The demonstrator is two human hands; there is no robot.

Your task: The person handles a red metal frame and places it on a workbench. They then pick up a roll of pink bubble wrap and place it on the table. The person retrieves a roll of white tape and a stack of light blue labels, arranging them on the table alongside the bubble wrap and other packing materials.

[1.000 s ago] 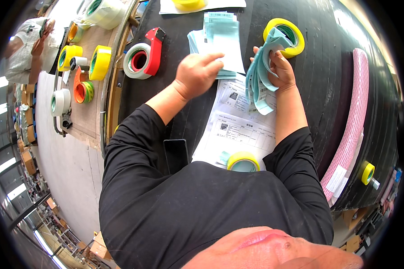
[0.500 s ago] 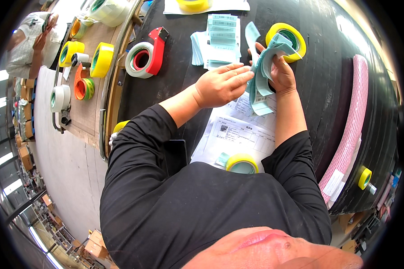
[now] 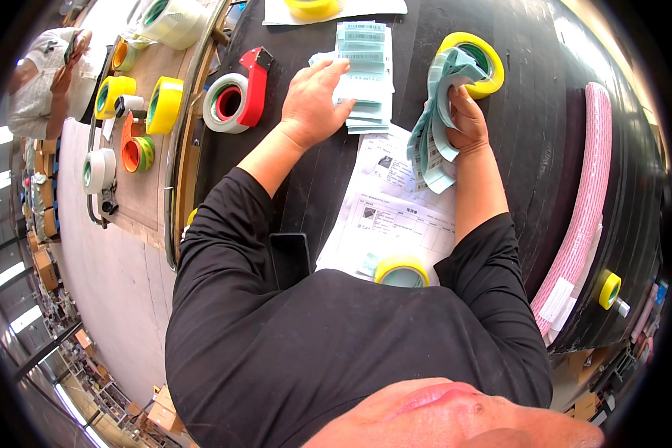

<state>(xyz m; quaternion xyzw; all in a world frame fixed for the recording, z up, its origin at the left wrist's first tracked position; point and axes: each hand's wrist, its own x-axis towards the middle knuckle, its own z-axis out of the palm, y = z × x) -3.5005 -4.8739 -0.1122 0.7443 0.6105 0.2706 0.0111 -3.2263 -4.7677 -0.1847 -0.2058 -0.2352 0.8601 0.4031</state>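
Note:
My right hand (image 3: 467, 123) is closed around a curling bundle of pale blue label strips (image 3: 427, 142), some with barcodes. Left of it, my left hand (image 3: 313, 101) reaches over the edge of a pile of similar blue barcode labels (image 3: 366, 67), fingers apart; whether the fingertips touch the labels I cannot tell. Just beyond the held bundle lies a yellow tape roll (image 3: 498, 78), partly covered by the strips. Printed paper sheets (image 3: 381, 235) lie below my hands, and another yellow tape roll (image 3: 401, 261) rests on their near end.
A red tape dispenser (image 3: 257, 82) stands at the left of the black table (image 3: 545, 149). A long pink roll (image 3: 586, 187) lies along the right, near a small yellow tape roll (image 3: 608, 290). Several tape rolls sit on a side table (image 3: 138, 198). Another person (image 3: 45, 86) stands at far left.
My left hand has moved left, away from the strips in my right hand, to the label pile. The held strips now hang lower and closer together.

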